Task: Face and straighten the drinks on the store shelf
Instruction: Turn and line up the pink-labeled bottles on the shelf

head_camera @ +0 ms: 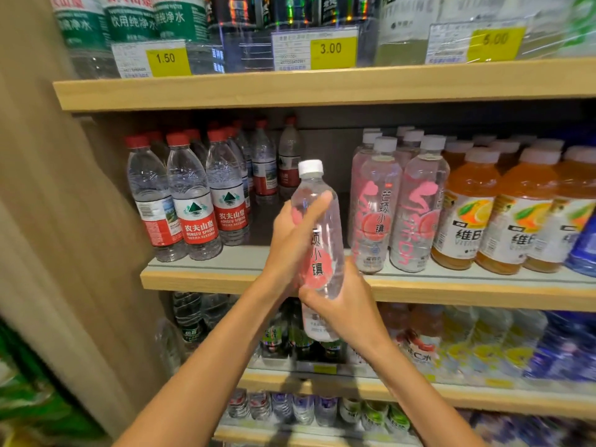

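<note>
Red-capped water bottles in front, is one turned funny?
Yes. The leftmost clear plastic red-capped water bottle shows its barcode side, while the red-capped bottle beside it shows its green mountain logo. It looks unfaced. The left hand and right hand hold a pink-labelled clear bottle out of its row.

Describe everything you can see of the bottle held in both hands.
The bottle is clear plastic with a white screw cap, black Chinese characters and a pink round graphic. It is held off the shelf, nearly upright, cap leaning slightly left, before the gap between the red-capped waters and matching pink bottles. The left hand wraps its upper body; the right hand grips lower down.
</note>
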`<state>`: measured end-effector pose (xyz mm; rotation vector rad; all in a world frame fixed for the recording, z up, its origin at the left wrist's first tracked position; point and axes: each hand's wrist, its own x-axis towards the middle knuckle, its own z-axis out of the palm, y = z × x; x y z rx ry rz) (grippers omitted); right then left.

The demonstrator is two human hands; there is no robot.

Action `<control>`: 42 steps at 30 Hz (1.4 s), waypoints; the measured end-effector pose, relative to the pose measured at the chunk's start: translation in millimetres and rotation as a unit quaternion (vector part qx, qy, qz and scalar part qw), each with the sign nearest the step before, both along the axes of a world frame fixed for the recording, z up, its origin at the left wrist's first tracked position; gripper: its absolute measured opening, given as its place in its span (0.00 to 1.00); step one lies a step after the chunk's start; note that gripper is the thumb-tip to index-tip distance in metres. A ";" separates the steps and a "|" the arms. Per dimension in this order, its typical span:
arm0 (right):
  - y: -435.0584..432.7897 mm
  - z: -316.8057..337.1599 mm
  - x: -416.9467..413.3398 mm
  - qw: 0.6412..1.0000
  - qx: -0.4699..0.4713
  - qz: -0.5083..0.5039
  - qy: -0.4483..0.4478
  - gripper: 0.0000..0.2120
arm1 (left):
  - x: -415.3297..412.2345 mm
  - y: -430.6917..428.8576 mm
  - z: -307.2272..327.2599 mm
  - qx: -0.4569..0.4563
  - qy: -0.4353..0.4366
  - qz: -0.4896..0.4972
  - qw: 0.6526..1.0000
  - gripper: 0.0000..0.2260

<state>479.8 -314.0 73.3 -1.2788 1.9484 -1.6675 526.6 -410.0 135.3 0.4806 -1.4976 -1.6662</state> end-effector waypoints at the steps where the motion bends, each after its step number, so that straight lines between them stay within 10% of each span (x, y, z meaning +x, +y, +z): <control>1: 1.6 -1.0 2.0 1.000 -0.002 -0.002 0.009 0.20 | -2.0 4.1 0.4 0.001 0.003 0.009 1.000 0.20; 8: 20.0 -5.0 -12.0 0.991 0.006 0.104 -0.090 0.26 | 0.2 6.9 5.7 0.069 0.035 -0.031 0.997 0.14; 15: 20.2 -8.8 -13.0 0.795 -0.016 0.415 -0.442 0.36 | -1.0 1.5 13.9 0.190 0.114 -0.367 0.903 0.27; 20: 13.1 -12.6 -5.7 0.837 -0.039 0.350 -0.419 0.38 | -5.5 -5.0 3.1 0.205 0.108 -0.399 0.887 0.27; 28: 18.4 -7.7 -12.5 0.973 -0.082 0.091 -0.195 0.28 | 0.9 -9.0 -2.9 -0.074 -0.033 -0.038 0.996 0.17; 37: 17.7 -11.9 -3.4 0.997 -0.041 -0.055 0.032 0.27 | -17.7 24.0 11.2 -0.087 -0.049 0.107 0.989 0.30; 42: 22.1 -15.6 2.5 0.998 -0.043 -0.034 0.039 0.34 | -20.5 25.2 14.3 -0.054 0.028 0.101 0.993 0.09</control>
